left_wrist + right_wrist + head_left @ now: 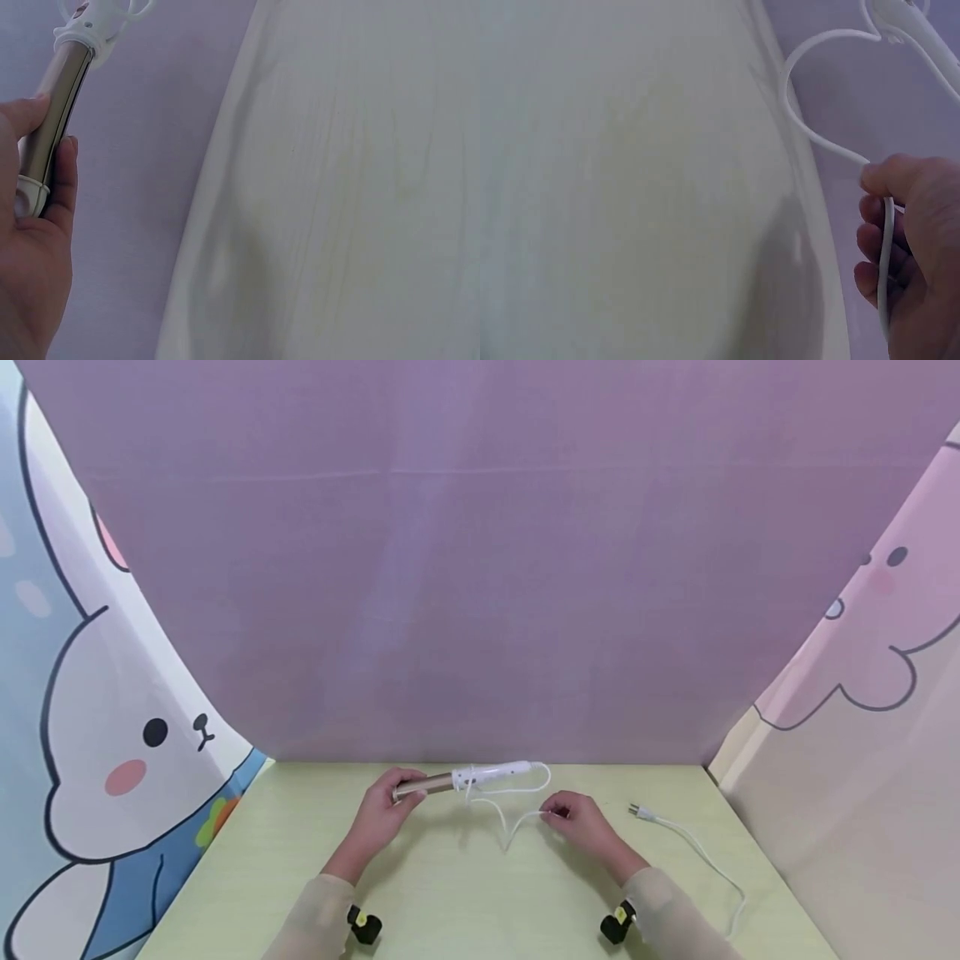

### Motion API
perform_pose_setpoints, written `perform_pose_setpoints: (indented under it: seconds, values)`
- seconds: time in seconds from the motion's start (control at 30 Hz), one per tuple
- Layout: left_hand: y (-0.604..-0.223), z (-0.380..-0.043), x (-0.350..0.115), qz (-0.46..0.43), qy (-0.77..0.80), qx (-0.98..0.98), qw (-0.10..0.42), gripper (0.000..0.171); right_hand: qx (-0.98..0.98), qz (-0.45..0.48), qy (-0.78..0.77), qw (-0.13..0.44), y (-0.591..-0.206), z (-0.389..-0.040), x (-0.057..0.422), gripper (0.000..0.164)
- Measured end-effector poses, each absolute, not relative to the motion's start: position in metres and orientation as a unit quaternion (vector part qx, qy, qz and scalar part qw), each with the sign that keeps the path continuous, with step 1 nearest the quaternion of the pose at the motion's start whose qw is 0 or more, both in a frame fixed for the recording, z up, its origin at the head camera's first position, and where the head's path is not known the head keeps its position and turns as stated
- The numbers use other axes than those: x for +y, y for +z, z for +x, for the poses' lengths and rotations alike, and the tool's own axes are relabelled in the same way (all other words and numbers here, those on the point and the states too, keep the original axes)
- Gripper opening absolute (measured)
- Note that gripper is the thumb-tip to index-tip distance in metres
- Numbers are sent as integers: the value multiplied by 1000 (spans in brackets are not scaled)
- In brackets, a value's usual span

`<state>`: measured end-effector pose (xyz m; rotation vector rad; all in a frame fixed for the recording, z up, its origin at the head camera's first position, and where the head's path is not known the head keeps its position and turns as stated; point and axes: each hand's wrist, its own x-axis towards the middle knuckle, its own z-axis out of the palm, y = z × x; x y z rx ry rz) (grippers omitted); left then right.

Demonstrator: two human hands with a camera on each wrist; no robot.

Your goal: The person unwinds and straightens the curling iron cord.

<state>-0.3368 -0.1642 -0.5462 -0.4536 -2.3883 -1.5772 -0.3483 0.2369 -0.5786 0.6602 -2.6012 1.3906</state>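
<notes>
A curling iron (491,773) with a white handle and a gold-brown barrel (61,105) is held above the table, its handle pointing right. My left hand (383,810) grips the barrel end between thumb and fingers; in the left wrist view the left hand (34,247) holds it near the white tip (31,196). The white cord (491,803) loops from the handle and hangs in the middle. My right hand (585,823) pinches that cord; in the right wrist view the cord (810,135) passes under the thumb and along the curled fingers of the right hand (922,232).
The cord's plug (641,812) lies on the pale table (480,910) to the right, its cable (708,860) curving toward the near edge. A purple cloth (480,610) stands behind the table, with cartoon-printed curtains (97,710) at the sides. Black wrist devices (366,928) sit by both sleeves.
</notes>
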Motion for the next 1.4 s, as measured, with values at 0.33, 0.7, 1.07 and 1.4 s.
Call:
perform_pose_setpoints:
  seconds: [0.33, 0.7, 1.07, 1.4]
  values:
    - [-546, -339, -161, -150, -551, -811, 129, 27, -864, 284, 407, 83, -582, -338, 222, 15]
    - [-547, -341, -159, -149, -555, -808, 129, 28, -827, 233, 507, 72, -577, -317, 173, 21]
    - [-547, -339, -160, -142, -543, -821, 107, 25, -798, 185, 569, 69, -567, -300, 151, 4]
    - [-551, -339, -161, -152, -536, -824, 104, 26, -793, 236, 549, 120, -547, -297, 157, 13]
